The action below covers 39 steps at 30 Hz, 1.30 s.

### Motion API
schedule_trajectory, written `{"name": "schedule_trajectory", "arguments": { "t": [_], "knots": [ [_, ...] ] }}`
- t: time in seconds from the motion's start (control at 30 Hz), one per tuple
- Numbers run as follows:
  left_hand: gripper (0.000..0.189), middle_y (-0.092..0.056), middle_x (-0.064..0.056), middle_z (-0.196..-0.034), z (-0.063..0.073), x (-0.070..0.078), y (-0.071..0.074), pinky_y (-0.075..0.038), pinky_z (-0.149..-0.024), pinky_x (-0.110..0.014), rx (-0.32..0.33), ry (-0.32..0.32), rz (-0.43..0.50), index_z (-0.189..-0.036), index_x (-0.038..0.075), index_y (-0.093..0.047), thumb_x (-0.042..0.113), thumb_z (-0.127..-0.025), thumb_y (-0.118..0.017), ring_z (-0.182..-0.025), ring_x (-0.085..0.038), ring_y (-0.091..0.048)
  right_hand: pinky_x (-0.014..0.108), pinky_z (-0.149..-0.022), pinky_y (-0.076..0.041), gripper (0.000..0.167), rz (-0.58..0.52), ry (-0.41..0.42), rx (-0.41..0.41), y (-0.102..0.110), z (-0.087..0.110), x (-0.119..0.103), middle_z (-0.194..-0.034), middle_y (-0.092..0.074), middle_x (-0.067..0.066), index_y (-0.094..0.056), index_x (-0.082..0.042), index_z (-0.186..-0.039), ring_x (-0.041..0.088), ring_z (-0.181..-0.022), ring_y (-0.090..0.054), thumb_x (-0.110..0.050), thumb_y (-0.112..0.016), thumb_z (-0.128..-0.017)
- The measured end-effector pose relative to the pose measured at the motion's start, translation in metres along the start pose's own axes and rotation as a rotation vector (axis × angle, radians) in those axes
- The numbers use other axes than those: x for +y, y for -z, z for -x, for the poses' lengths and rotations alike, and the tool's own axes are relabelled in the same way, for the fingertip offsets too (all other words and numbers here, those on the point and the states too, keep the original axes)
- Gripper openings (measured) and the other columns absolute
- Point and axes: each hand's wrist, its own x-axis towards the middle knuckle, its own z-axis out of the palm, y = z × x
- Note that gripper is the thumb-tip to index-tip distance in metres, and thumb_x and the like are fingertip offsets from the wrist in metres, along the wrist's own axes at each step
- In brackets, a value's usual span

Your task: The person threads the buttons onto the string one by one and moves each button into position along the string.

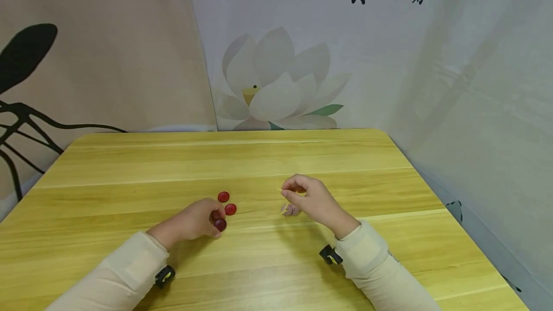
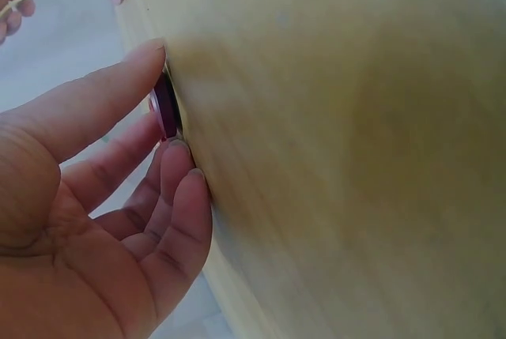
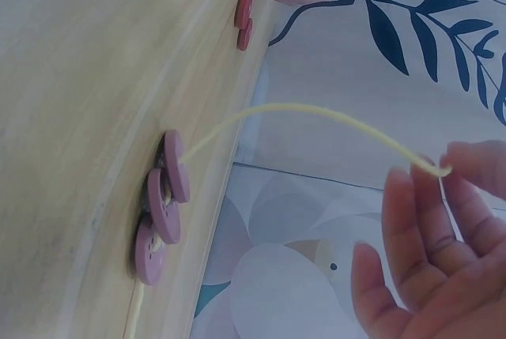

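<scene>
The left hand (image 1: 195, 221) pinched a round maroon button (image 1: 220, 225) beside two round red buttons (image 1: 230, 209); the right hand (image 1: 317, 204) pinched a thin yellow cord (image 3: 316, 110) threaded through three overlapping round pink buttons (image 3: 168, 220).

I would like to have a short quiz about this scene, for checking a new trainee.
1. In the right wrist view, how many pink buttons are strung on the yellow string?
2. True or false: the right hand pinches the yellow string.
3. What does the left hand hold?
a) the yellow string
b) a dark red button
c) one of the pink buttons

Key: 1. three; 2. true; 3. b
</scene>
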Motion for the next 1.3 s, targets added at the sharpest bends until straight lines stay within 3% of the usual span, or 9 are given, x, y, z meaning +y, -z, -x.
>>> {"name": "schedule_trajectory", "arguments": {
  "t": [0.43,0.73,1.1,1.3],
  "knots": [
    [0.024,-0.056,-0.001,-0.081,-0.0018,-0.0008,-0.0025,-0.045,-0.070,-0.033,0.002,0.005,-0.046,-0.085,0.004,-0.061,-0.003,-0.073,-0.080,-0.075,-0.016,-0.049,0.044,-0.091,-0.046,0.008,0.004,-0.014,-0.001,-0.0012,-0.0005,0.0015,-0.098,-0.067,-0.005,-0.067,-0.014,-0.100,0.021,-0.102,-0.057,-0.017,-0.063,-0.095],
    [0.020,-0.055,0.000,-0.077,-0.0019,-0.0004,-0.0035,-0.044,-0.068,-0.031,0.009,-0.011,-0.064,-0.084,0.004,-0.061,-0.001,-0.075,-0.079,-0.073,-0.015,-0.049,0.043,-0.090,-0.046,0.013,0.001,-0.005,-0.013,-0.0013,0.0003,0.0006,-0.099,-0.067,-0.003,-0.067,-0.008,-0.103,0.022,-0.101,-0.057,-0.017,-0.061,-0.096],
    [0.018,-0.060,0.000,-0.081,-0.0018,-0.0015,-0.0005,-0.045,-0.065,-0.030,0.069,0.014,-0.047,-0.090,0.004,-0.066,0.007,-0.078,-0.078,-0.073,-0.014,-0.051,0.042,-0.088,-0.047,0.010,-0.016,-0.003,-0.013,-0.0030,0.0010,0.0018,-0.099,-0.067,-0.002,-0.067,-0.013,-0.101,0.021,-0.100,-0.057,-0.018,-0.061,-0.096],
    [0.018,-0.059,-0.002,-0.080,-0.0030,-0.0001,0.0058,-0.043,-0.058,-0.028,0.145,0.048,0.043,-0.095,0.004,-0.065,0.009,-0.081,-0.075,-0.067,-0.015,-0.050,0.041,-0.086,-0.048,0.012,-0.024,0.003,-0.014,-0.0033,0.0026,0.0020,-0.100,-0.067,-0.002,-0.067,-0.012,-0.102,0.020,-0.099,-0.057,-0.020,-0.060,-0.097]
  ]
}}
